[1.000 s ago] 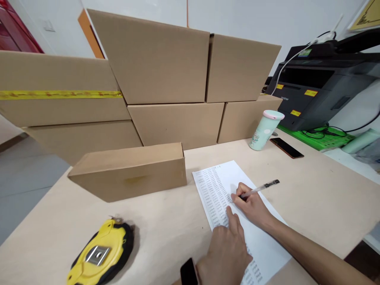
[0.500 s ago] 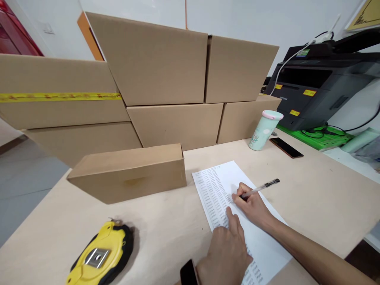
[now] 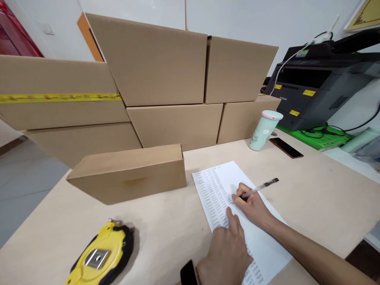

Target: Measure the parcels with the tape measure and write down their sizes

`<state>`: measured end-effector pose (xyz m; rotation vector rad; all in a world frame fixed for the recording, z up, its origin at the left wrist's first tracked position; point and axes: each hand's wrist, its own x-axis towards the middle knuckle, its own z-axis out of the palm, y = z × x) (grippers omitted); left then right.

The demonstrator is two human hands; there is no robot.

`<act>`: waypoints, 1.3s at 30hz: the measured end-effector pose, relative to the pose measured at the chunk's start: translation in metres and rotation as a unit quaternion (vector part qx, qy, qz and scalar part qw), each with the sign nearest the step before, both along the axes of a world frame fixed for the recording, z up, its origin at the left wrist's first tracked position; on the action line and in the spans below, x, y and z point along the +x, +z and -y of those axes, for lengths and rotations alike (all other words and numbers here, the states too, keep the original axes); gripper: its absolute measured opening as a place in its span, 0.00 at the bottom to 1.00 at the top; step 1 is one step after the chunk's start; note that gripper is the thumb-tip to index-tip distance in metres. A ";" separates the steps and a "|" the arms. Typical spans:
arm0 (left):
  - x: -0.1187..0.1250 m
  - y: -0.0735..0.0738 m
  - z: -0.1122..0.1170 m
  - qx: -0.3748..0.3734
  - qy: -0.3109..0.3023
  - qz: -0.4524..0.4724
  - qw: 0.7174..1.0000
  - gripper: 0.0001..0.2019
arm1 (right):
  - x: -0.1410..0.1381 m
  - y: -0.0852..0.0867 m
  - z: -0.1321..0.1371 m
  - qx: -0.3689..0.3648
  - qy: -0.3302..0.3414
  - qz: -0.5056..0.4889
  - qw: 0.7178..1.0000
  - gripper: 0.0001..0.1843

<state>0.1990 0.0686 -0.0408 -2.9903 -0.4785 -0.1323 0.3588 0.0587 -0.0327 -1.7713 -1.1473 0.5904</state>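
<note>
My right hand [image 3: 252, 206] grips a clear-barrelled pen [image 3: 261, 187] with a black cap end, its tip down at the printed columns of a white paper sheet [image 3: 263, 245]. Just below it, my left hand [image 3: 225, 251] lies on the same sheet, index finger stretched toward the pen tip and thumb apart, holding nothing. A dark watch sits on the left wrist. Rows of small print run down the left part of the sheet and are partly hidden by my left hand. To the left lies a yellow and black tape measure [image 3: 99, 255] with a metal clip.
A small cardboard box [image 3: 130, 180] lies left of the sheet. Behind it, large cardboard boxes [image 3: 157, 63] are stacked along the table [image 3: 166, 233]. At the right stand a mint cup [image 3: 264, 132], a phone [image 3: 286, 147] lying flat, and a dark printer [image 3: 314, 85] above a green crate [image 3: 323, 138].
Almost nothing differs. The pen's upper end has tilted very slightly; both hands and the sheet stay in place.
</note>
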 end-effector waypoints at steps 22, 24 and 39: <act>0.007 0.041 -0.003 -0.068 0.008 -0.164 0.984 0.32 | 0.000 0.000 -0.001 -0.001 -0.009 0.001 1.000 0.15; 0.005 0.027 -0.001 -0.052 0.008 -0.124 0.991 0.34 | 0.000 0.000 0.000 -0.002 -0.010 -0.004 1.000 0.15; 0.004 0.027 -0.001 -0.029 0.001 -0.081 0.996 0.34 | 0.000 0.000 -0.001 0.015 -0.015 0.005 1.000 0.15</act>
